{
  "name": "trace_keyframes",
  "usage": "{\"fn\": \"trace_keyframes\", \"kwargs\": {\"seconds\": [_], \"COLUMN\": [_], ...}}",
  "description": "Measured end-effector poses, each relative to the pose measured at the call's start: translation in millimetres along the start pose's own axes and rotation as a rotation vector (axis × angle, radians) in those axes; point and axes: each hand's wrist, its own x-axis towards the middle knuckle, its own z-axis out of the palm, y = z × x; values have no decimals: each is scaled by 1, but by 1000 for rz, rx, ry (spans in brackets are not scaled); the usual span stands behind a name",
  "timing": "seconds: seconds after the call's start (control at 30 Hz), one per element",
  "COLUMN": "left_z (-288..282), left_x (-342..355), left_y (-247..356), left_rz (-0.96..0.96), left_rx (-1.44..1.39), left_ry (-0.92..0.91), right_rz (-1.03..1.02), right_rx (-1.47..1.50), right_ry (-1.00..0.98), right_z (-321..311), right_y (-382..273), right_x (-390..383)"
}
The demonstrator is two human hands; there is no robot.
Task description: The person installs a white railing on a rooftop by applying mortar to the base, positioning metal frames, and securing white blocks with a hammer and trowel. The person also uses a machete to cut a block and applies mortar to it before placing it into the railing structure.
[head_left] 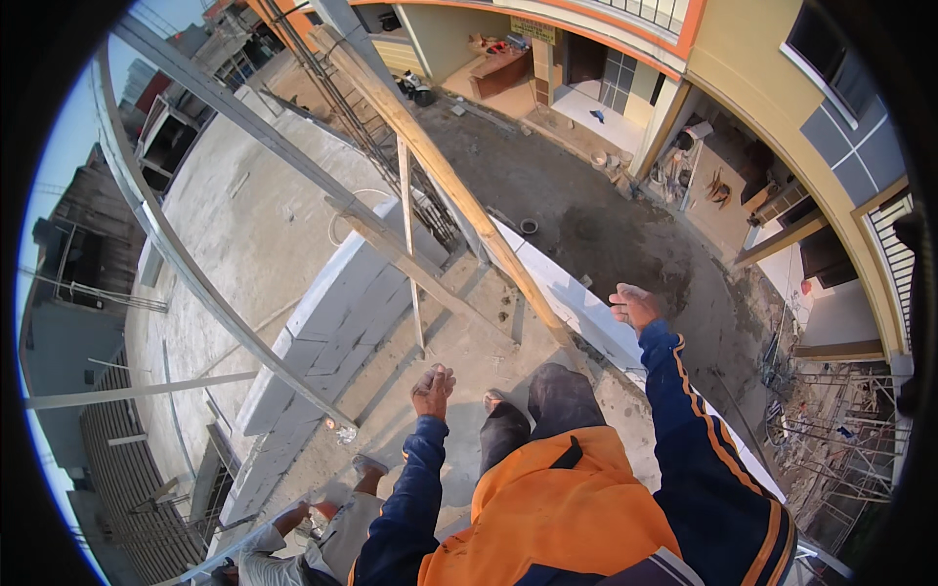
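Note:
My left hand point(431, 393) is held out over the concrete floor point(469, 332), its fingers curled together, and nothing shows in it. My right hand point(635, 306) is raised above the top of the low white block wall point(576, 298), fingers apart and holding nothing. Between the two hands, a long wooden pole point(469, 210) slants down to the floor close to my knees. A thin upright wooden strip point(410, 254) and a grey plank point(420, 264) cross beyond my left hand.
Left of me stands a thick white block wall point(322, 313), with a curved metal bar point(195, 264) passing over it. Another person point(332, 532) is close by at lower left. Past the right-hand wall is a drop to wet ground point(596, 225). Scaffolding point(840, 459) stands far right.

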Motion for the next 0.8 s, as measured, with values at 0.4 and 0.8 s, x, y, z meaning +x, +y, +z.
{"fn": "trace_keyframes", "kwargs": {"seconds": [0.4, 0.8], "left_z": [147, 229], "left_x": [243, 437], "left_y": [65, 68], "left_rz": [-270, -467], "left_rx": [-113, -198], "left_ry": [-150, 46], "right_rz": [-75, -412], "right_rx": [84, -620], "right_ry": [-311, -581], "right_z": [164, 351], "right_y": [-33, -2], "right_x": [249, 445]}}
